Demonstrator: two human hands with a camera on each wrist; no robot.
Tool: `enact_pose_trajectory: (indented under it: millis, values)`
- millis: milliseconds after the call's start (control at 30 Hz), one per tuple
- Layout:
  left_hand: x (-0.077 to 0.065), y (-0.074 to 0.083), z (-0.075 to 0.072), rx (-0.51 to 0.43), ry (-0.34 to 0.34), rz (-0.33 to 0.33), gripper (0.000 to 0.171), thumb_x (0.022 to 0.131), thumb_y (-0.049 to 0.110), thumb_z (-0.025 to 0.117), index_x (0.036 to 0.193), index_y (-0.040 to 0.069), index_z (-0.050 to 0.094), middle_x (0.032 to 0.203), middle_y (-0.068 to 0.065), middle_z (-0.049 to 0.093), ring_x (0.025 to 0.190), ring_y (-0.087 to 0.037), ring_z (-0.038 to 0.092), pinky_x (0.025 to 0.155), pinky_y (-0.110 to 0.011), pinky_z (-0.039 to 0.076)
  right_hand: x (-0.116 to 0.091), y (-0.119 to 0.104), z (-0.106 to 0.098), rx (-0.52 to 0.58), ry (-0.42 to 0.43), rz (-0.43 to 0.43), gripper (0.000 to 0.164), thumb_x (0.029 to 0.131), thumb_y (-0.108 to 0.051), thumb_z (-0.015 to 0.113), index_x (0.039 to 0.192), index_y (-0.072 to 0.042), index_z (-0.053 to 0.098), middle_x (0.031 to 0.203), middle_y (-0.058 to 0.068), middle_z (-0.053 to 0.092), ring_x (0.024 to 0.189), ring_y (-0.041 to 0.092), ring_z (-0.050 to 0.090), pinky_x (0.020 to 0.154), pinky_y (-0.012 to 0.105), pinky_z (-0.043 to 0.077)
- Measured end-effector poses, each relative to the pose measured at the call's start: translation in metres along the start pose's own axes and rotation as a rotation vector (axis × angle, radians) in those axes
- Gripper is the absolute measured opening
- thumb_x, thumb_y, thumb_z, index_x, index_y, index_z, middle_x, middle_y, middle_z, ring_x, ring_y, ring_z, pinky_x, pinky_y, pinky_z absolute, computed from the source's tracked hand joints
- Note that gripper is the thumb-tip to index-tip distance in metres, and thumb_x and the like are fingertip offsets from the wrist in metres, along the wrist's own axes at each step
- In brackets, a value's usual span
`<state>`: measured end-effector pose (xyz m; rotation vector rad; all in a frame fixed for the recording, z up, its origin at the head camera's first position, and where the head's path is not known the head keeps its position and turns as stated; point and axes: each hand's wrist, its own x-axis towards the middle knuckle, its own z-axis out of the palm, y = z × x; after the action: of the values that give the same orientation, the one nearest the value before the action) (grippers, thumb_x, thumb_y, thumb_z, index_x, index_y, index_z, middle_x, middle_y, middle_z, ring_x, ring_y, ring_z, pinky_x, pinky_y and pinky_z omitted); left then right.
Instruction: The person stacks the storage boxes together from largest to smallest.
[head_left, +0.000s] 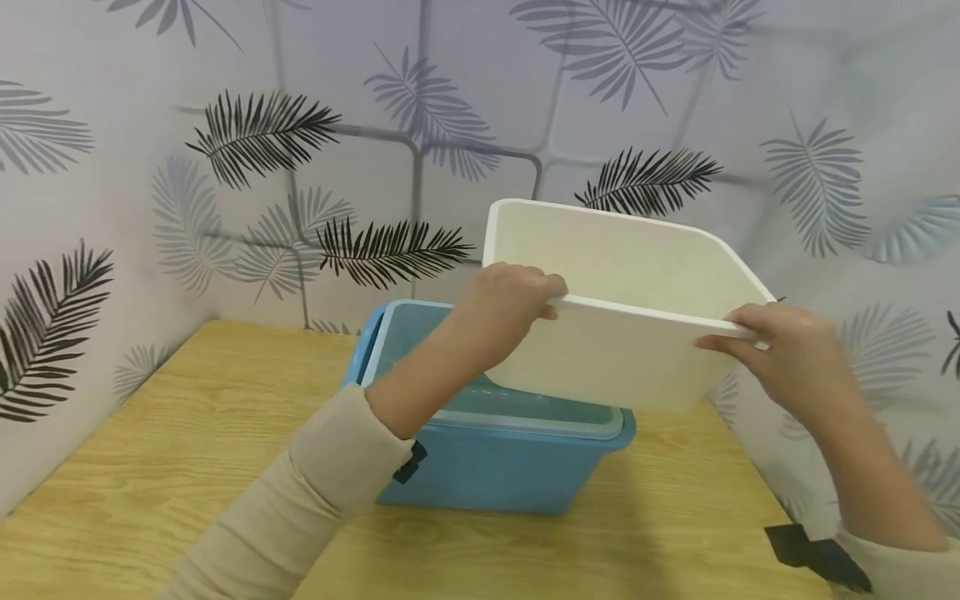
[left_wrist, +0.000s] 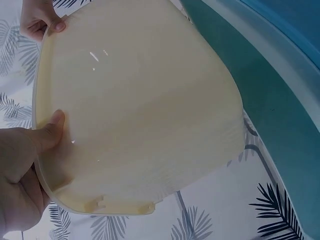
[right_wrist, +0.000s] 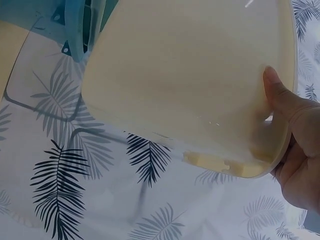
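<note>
A cream plastic bin [head_left: 600,354] is held up in the air by both hands, tilted, with its inside partly visible in the head view. At the left part of its near rim, my left hand [head_left: 506,312] grips the edge; in the left wrist view the thumb [left_wrist: 52,130] lies flat on the outer wall. My right hand [head_left: 787,350] pinches the same rim near the right corner. Under and left of the cream bin stands a blue bin [head_left: 487,471] with a pale teal bin [head_left: 525,425] nested inside it. The cream bin hides part of their opening.
The nested bins stand on a wood-grain table [head_left: 150,450]. Behind it and along both sides hangs a pale wall covering [head_left: 480,100] with leaf prints, close to the table's back edge. Dark straps [head_left: 813,554] show near the sleeves.
</note>
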<state>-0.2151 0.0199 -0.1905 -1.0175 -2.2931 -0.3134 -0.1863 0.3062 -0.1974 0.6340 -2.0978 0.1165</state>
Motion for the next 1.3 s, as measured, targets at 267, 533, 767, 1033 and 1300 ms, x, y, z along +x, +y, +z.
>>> enact_pose_trajectory:
  millis: [267, 533, 767, 1033, 1300]
  values:
    - [-0.012, -0.007, -0.002, -0.015, 0.032, -0.033, 0.008, 0.08, 0.017, 0.069, 0.083, 0.01, 0.064, 0.071, -0.002, 0.066, 0.063, -0.015, 0.058, 0.056, -0.022, 0.045, 0.006, -0.009, 0.005, 0.021, 0.018, -0.016, 0.065, 0.073, -0.061, 0.042, 0.067, -0.001, 0.066, 0.061, 0.009, 0.065, 0.051, 0.022, 0.053, 0.052, 0.024, 0.039]
    - [-0.021, -0.01, -0.006, 0.001, 0.054, -0.074, 0.009, 0.078, 0.02, 0.07, 0.081, 0.014, 0.064, 0.066, 0.0, 0.062, 0.059, -0.014, 0.056, 0.048, -0.02, 0.038, 0.007, -0.017, 0.009, 0.043, -0.013, 0.028, 0.054, 0.069, -0.053, 0.049, 0.068, -0.002, 0.067, 0.063, 0.008, 0.066, 0.055, 0.021, 0.056, 0.055, 0.018, 0.04]
    - [-0.027, -0.013, -0.01, 0.014, 0.036, -0.128, 0.011, 0.078, 0.022, 0.07, 0.086, 0.016, 0.066, 0.073, 0.001, 0.066, 0.064, -0.016, 0.062, 0.048, -0.022, 0.041, 0.011, -0.023, 0.013, 0.044, -0.035, 0.029, 0.05, 0.067, -0.05, 0.052, 0.069, -0.003, 0.068, 0.064, 0.008, 0.067, 0.056, 0.022, 0.059, 0.055, 0.023, 0.043]
    - [-0.03, -0.019, -0.009, -0.001, 0.045, -0.099, 0.013, 0.079, 0.02, 0.069, 0.089, 0.013, 0.067, 0.076, 0.0, 0.068, 0.064, -0.016, 0.061, 0.055, -0.025, 0.048, 0.01, -0.028, 0.017, 0.065, -0.019, 0.045, 0.052, 0.068, -0.051, 0.05, 0.07, -0.002, 0.068, 0.066, 0.009, 0.067, 0.056, 0.023, 0.059, 0.053, 0.026, 0.042]
    - [-0.038, -0.024, -0.009, -0.004, 0.079, -0.076, 0.011, 0.078, 0.018, 0.07, 0.083, 0.012, 0.063, 0.067, -0.001, 0.06, 0.058, -0.015, 0.054, 0.056, -0.024, 0.047, 0.013, -0.033, 0.022, 0.1, -0.02, 0.014, 0.046, 0.068, -0.045, 0.055, 0.07, -0.001, 0.067, 0.065, 0.009, 0.067, 0.056, 0.02, 0.057, 0.053, 0.024, 0.041]
